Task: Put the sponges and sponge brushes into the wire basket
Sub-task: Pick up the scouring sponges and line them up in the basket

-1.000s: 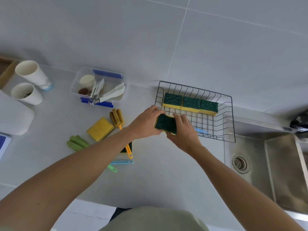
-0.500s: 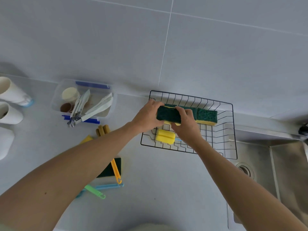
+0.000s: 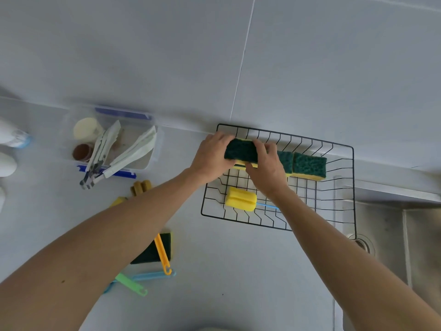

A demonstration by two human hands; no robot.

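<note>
A black wire basket (image 3: 338, 149) sits on the grey counter against the wall. My left hand (image 3: 210, 161) and my right hand (image 3: 269, 173) both grip a green-and-yellow sponge (image 3: 241, 152) over the basket's back left corner, above another sponge. More green sponges (image 3: 309, 164) line the back wall of the basket. A yellow sponge brush (image 3: 241, 199) with a blue handle lies on the basket floor. On the counter to the left lie another green sponge (image 3: 157, 252), an orange-handled brush (image 3: 162, 253), a green-handled brush (image 3: 131, 284) and a blue-handled brush (image 3: 152, 275), partly hidden by my left arm.
A clear plastic box (image 3: 114, 139) with tongs, packets and small jars stands at the back left. White cups (image 3: 9, 139) are at the far left edge. A steel sink (image 3: 386, 235) with its drain lies right of the basket.
Both hands carried the sponge from in front of the basket up and over it to the back left corner, beside the row of sponges. The camera view shifted left.
</note>
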